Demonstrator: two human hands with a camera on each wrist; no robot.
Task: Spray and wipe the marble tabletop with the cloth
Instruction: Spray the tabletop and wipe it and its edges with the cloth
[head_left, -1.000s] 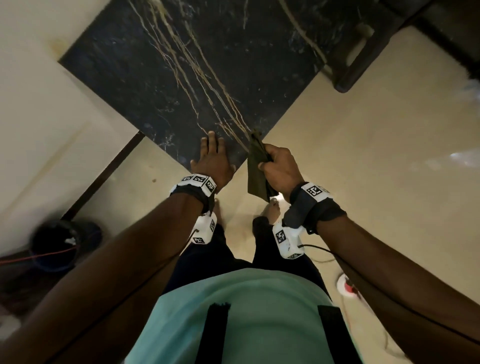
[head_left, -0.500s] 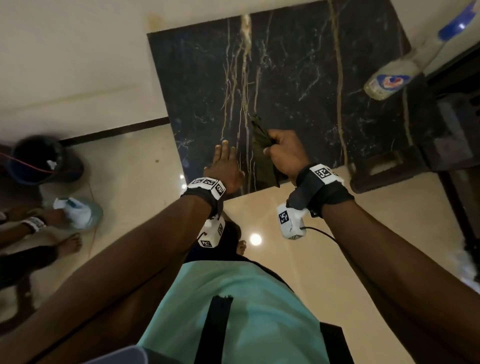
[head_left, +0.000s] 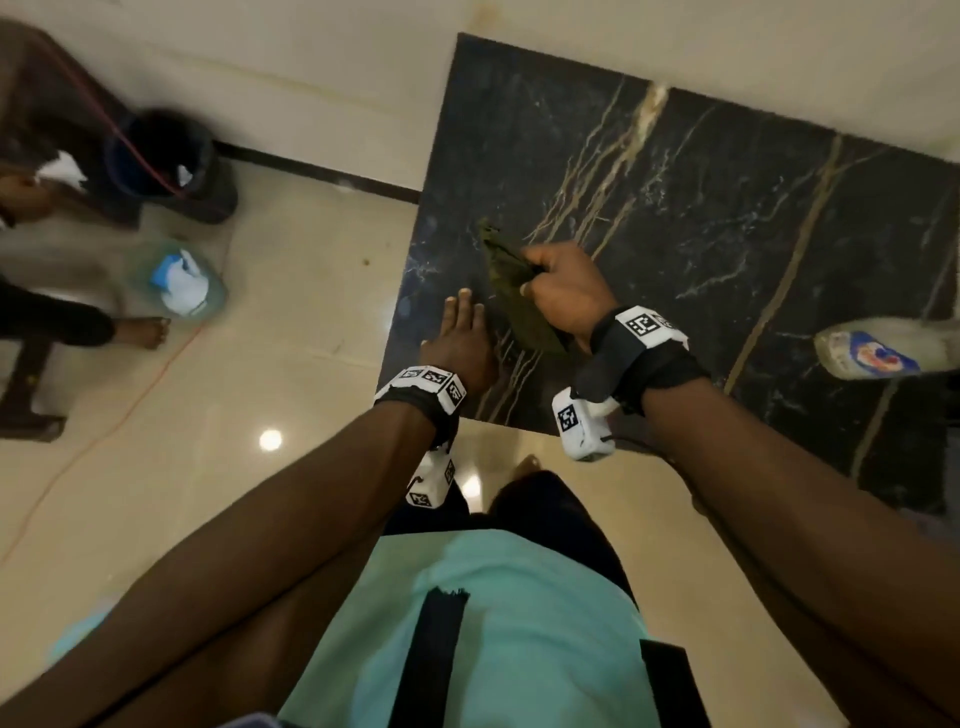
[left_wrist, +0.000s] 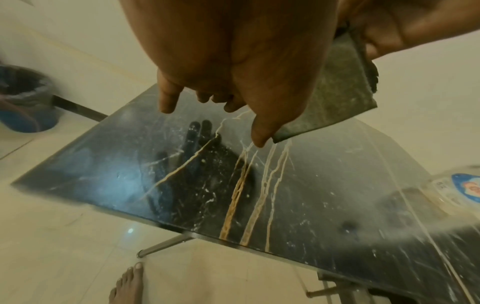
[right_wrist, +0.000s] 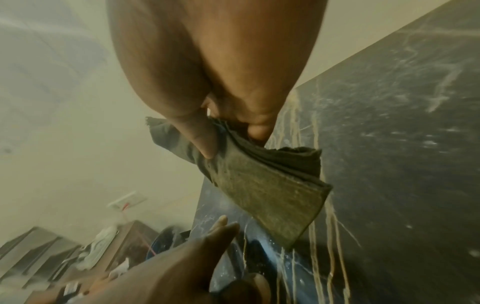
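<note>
Both arms reach forward side by side. The left hand (head_left: 464, 338) is held flat, palm down, fingers straight and together, while the right hand (head_left: 563, 291) is curled, its grip pinching a folded cloth (head_left: 519, 301) between thumb and fingers.

The tabletop (head_left: 727, 249) was black marble, streaked with tan-gold veins and fine white flecks. The cloth (head_left: 511, 291) was a dull olive green, greyer and speckled in the wrist views. The bottle (head_left: 872, 353) at the tabletop's right side was pale and cloudy, with a blue and red label. The floor (head_left: 270, 374) was glossy cream tile. A red cord (head_left: 156, 364) crossed it, and a dark bin (head_left: 171, 161) had a blue base. The shirt (head_left: 519, 623) was mint green with black straps.
</note>
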